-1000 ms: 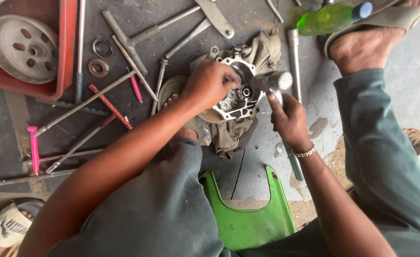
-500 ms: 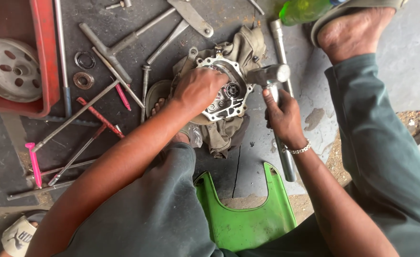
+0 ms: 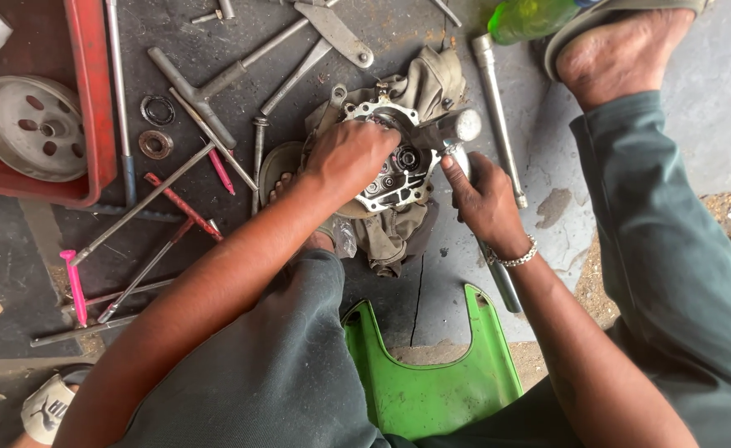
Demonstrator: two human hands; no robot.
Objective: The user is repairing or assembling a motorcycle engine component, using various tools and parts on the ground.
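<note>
Both hands busy: left hand (image 3: pixel 344 153) on engine case (image 3: pixel 398 170); right hand (image 3: pixel 481 195) grips hammer (image 3: pixel 456 133).

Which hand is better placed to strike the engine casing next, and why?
Probably the right hand: it grips the hammer beside the engine casing, while the left hand rests on it.

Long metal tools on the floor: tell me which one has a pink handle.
The thin rod with the pink handle at far left, below the red tray. The T-handle wrench and the long steel bar are bare metal.
</note>
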